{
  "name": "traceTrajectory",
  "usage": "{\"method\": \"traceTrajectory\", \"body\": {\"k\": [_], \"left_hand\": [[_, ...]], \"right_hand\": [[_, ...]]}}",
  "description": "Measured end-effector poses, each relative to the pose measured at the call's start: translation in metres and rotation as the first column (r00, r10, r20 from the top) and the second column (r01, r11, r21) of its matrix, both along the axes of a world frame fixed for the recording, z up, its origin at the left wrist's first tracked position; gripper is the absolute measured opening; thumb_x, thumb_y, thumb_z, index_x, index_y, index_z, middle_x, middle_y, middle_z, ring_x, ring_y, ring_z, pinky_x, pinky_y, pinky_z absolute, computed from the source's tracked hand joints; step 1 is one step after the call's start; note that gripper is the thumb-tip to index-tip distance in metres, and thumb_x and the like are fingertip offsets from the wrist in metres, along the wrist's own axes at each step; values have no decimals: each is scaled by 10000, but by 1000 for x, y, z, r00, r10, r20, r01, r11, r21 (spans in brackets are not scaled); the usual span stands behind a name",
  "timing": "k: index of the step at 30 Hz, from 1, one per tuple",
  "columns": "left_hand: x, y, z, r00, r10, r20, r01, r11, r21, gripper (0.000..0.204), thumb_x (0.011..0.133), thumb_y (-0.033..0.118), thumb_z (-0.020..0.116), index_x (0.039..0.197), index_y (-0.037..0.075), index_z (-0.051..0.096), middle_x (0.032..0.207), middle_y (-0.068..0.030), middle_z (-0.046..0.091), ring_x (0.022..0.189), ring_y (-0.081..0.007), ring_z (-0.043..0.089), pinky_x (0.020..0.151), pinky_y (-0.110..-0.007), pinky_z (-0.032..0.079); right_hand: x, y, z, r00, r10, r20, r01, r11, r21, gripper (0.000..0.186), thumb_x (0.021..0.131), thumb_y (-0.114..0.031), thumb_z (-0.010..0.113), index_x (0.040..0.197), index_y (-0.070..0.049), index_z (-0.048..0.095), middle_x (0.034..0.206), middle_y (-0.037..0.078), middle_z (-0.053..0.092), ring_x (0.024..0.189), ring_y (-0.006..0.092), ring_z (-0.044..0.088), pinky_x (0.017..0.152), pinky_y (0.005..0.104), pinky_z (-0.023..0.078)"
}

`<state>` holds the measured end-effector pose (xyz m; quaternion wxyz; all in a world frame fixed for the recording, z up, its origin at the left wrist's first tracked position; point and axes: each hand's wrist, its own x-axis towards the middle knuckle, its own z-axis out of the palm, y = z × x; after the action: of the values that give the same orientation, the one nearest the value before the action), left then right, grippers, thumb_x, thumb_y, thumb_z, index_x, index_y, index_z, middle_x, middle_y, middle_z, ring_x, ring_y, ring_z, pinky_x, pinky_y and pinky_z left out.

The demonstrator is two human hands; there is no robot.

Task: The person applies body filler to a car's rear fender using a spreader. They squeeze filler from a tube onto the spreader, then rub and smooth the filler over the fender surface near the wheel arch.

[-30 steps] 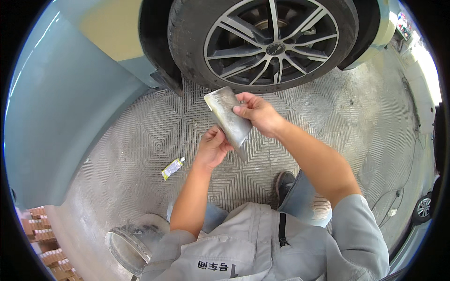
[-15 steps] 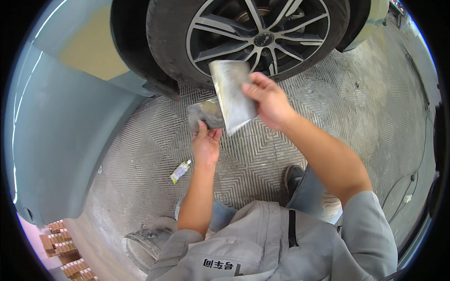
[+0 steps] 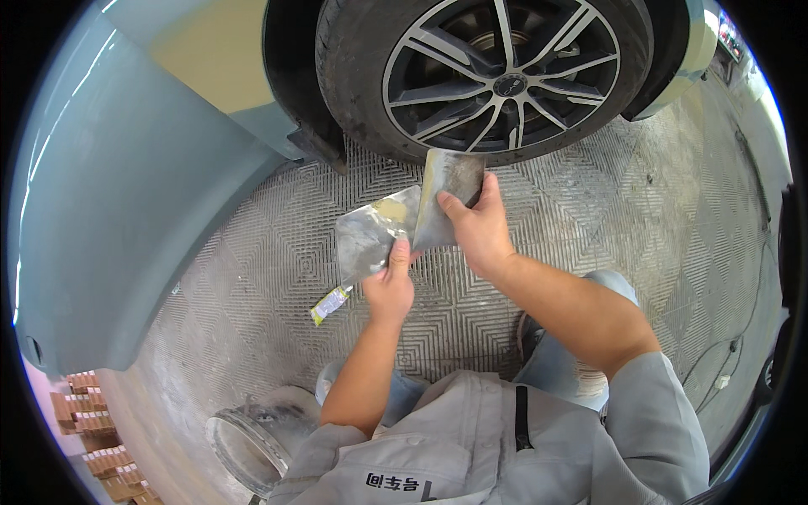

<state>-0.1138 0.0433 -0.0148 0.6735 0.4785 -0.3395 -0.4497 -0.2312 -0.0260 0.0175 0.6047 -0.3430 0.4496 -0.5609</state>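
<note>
My left hand is closed on a flat grey metal plate, thumb on top. A yellowish smear of putty lies on the plate's far part. My right hand grips a second flat metal sheet, a putty spreader, with yellowish residue along its left edge. The spreader stands tilted close beside the plate's right edge; whether they touch I cannot tell. Just left of my left hand, a small white and yellow-green tube rests on the floor.
Ahead stands a car wheel with a black tyre. A blue-grey car body panel with a beige patch fills the left. A dusty bucket sits at lower left, near stacked cartons. A cable runs over the ribbed floor at right.
The spreader has come down and away from in front of the plate, to its right. The plate has turned so more of its top shows. My view has shifted, too.
</note>
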Motion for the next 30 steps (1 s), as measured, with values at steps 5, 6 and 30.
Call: {"method": "traceTrajectory", "body": {"k": [5, 6, 30], "left_hand": [[-1, 13, -7, 954, -23, 298, -8, 995, 103, 237, 915, 86, 576, 1102, -59, 567, 1086, -94, 606, 980, -166, 576, 858, -331, 481], [-2, 13, -8, 937, 8, 348, -9, 1000, 4, 225, 911, 101, 592, 1064, -64, 592, 1052, -83, 625, 947, -148, 578, 844, -295, 463], [4, 21, -2, 932, -97, 350, 85, 995, 49, 257, 889, 108, 629, 1083, -60, 608, 1069, -87, 646, 965, -156, 588, 868, -292, 448]], "right_hand": [[3, 15, -6, 961, 20, -277, -43, 996, -77, 382, 823, -55, 608, 1112, 19, 369, 1016, 186, 578, 936, 237, 582, 818, 345, 473], [4, 17, -8, 950, 5, -312, -40, 994, -104, 395, 819, -70, 612, 1112, 18, 364, 999, 196, 577, 911, 256, 586, 805, 357, 471], [-7, 24, -21, 908, 162, -385, -270, 931, -245, 468, 833, -92, 624, 1159, 22, 308, 951, 166, 592, 817, 191, 605, 699, 319, 508]]}}
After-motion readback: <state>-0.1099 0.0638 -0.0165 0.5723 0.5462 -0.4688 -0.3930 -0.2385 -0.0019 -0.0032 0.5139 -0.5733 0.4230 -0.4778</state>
